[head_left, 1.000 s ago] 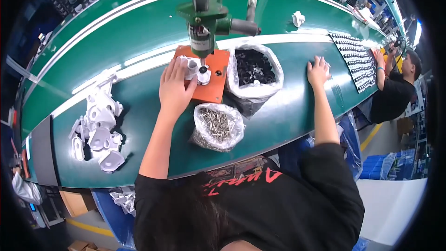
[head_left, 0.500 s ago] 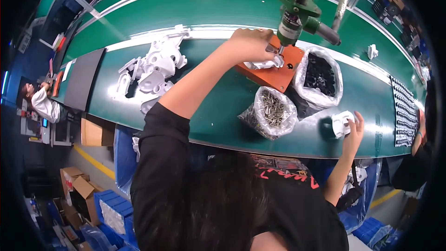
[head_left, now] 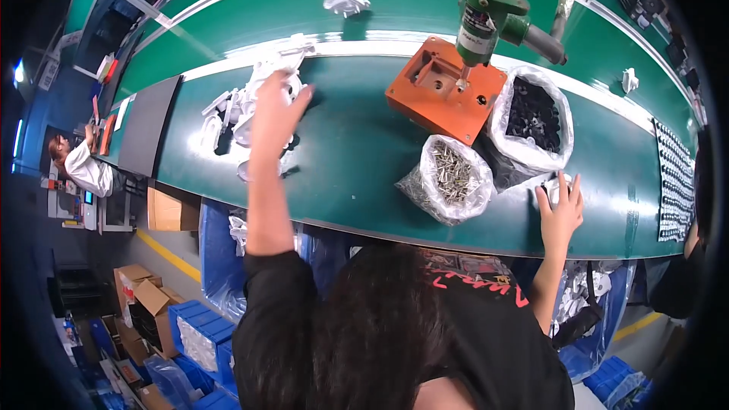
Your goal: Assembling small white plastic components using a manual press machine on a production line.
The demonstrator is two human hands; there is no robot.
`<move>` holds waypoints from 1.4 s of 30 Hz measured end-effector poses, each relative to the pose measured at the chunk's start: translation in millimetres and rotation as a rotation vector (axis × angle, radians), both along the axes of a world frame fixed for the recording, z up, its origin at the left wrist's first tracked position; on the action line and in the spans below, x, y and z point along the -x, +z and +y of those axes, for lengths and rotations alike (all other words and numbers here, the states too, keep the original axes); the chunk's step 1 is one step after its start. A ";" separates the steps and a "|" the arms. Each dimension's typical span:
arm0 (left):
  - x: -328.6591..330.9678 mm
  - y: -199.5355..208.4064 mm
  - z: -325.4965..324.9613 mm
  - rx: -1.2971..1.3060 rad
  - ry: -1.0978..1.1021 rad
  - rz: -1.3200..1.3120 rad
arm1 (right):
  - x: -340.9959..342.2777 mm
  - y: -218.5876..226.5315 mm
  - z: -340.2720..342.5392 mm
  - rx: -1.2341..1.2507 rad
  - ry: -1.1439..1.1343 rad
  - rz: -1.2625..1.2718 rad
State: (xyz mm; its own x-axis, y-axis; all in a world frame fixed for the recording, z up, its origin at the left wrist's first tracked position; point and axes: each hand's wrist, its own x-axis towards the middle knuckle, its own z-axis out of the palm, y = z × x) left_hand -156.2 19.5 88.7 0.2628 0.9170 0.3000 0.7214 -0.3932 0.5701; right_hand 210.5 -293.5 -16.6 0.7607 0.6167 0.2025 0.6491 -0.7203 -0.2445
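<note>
My left hand is open, thumb apart from the fingers, over a pile of white plastic parts on the left of the bench; its fingertips are slightly blurred and cover some of the parts. At the right, near the front edge, my right hand has its thumb and fingers around a white plastic part, mostly hidden by the hand. Between my hands stands an orange fixture block with an unfilled recess, beneath the tip of a green screwdriving machine.
An open bag of metal screws and a bag of small black parts stand beside the fixture. On the far green belt lie a white part and another white piece. A tray with rows of small parts is at right.
My left hand has left the fixture and moved left to the pile. The white part from the fixture is gone from it; one now lies on the far belt. My right hand has lowered its part.
</note>
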 end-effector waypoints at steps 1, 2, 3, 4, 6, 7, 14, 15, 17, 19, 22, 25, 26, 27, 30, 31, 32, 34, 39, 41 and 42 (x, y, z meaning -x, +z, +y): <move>27.8 0.5 -7.9 -0.008 0.043 0.096 | 0.6 -2.4 2.3 0.006 0.039 -0.057; 53.0 0.8 -15.4 -0.017 0.080 0.192 | 2.4 2.1 5.4 -0.045 0.063 -0.041; 73.0 -0.4 -28.3 -0.010 0.139 0.247 | 0.7 0.9 8.4 -0.039 0.054 -0.037; 90.2 -1.6 -38.1 -0.005 0.193 0.302 | -1.2 -0.5 10.9 -0.103 0.124 0.029; 133.0 -32.0 -40.4 0.042 0.205 0.346 | -3.1 4.1 16.3 -0.238 0.284 0.123; 146.0 -49.6 -44.7 0.083 0.195 0.319 | -1.5 8.2 18.5 -0.234 0.270 0.124; 125.7 -73.5 -60.2 0.283 0.214 0.009 | -19.7 6.4 -7.8 -0.202 0.171 0.063; 117.2 -76.0 -61.4 0.190 0.092 -0.196 | -19.1 15.2 -11.6 -0.155 0.120 0.123; 85.1 -56.0 -70.4 0.298 -0.041 -0.534 | -21.2 18.9 -17.7 -0.108 0.058 0.178; 46.4 -38.0 -79.4 0.471 -0.105 -0.805 | -29.3 16.6 -24.0 -0.224 0.084 0.205; 0.0 -42.9 -82.7 0.796 -0.383 -1.184 | -12.9 46.5 -16.8 -0.627 0.188 0.426; -59.7 -24.9 -94.4 1.102 -0.571 -1.133 | 16.8 81.6 0.6 -0.654 0.612 0.390; -73.7 -23.2 -97.2 1.211 -0.663 -1.058 | 36.6 92.9 11.4 -0.660 0.705 0.459; -87.9 -17.4 -102.1 1.287 -0.708 -0.987 | 48.7 102.8 21.6 -0.657 0.909 0.439; -113.0 -11.6 -119.0 1.409 -0.805 -0.777 | 76.8 123.5 51.6 -0.617 1.306 0.404; -119.3 -2.6 -125.8 1.402 -0.845 -0.727 | 81.8 130.8 54.8 -0.537 1.344 0.392; -122.1 -0.1 -128.1 1.412 -0.892 -0.730 | 83.7 136.9 53.9 -0.407 1.341 0.357; -122.3 -2.3 -127.7 1.450 -0.902 -0.759 | 83.6 130.3 48.5 -0.408 1.279 0.389; -122.2 -12.8 -133.3 1.418 -0.821 -0.791 | 84.5 123.1 37.2 -0.399 1.148 0.605; -127.9 -18.1 -132.9 1.400 -0.693 -0.818 | 89.4 122.1 38.1 -0.437 1.140 0.539; -129.3 -19.3 -135.1 1.401 -0.693 -0.814 | 93.7 121.0 38.0 -0.440 1.138 0.540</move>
